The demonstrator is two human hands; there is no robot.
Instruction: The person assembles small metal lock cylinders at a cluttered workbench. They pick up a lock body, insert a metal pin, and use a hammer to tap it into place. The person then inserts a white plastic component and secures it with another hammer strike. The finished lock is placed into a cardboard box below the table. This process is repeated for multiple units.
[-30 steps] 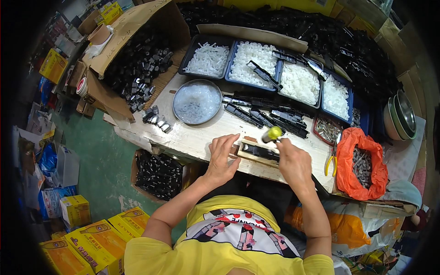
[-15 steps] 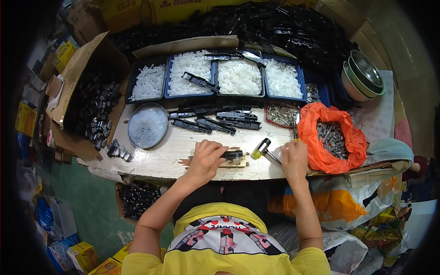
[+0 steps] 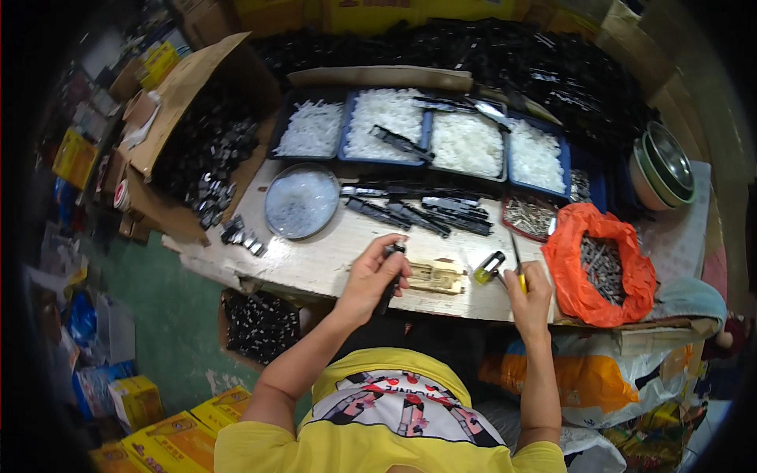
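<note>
My left hand (image 3: pixel 372 276) is closed around a black elongated plastic part (image 3: pixel 388 293), lifted over the table's front edge. Just right of it, on the table, lies a pale yellowish block with a shaped recess (image 3: pixel 434 277), a jig by its look. My right hand (image 3: pixel 530 296) grips a slim screwdriver (image 3: pixel 521 277) with a yellow-marked handle, its dark shaft pointing away from me. Beside that hand rests a hammer (image 3: pixel 489 268) with a black and clear-yellow head; its handle runs toward my fingers. Several black long assemblies (image 3: pixel 426 209) lie in a row beyond the jig.
Trays of white plastic parts (image 3: pixel 467 146) line the back, before a black heap. Left are a round dish (image 3: pixel 300 202) and a carton (image 3: pixel 189 165) of black parts. On the right stand an orange bag (image 3: pixel 564 260) of grey pieces, a screw tray (image 3: pixel 530 217) and stacked bowls (image 3: pixel 666 165).
My left hand has raised the black part off the jig and turned it. My right hand has left the hammer and now holds the screwdriver. The whole view has shifted and tilted.
</note>
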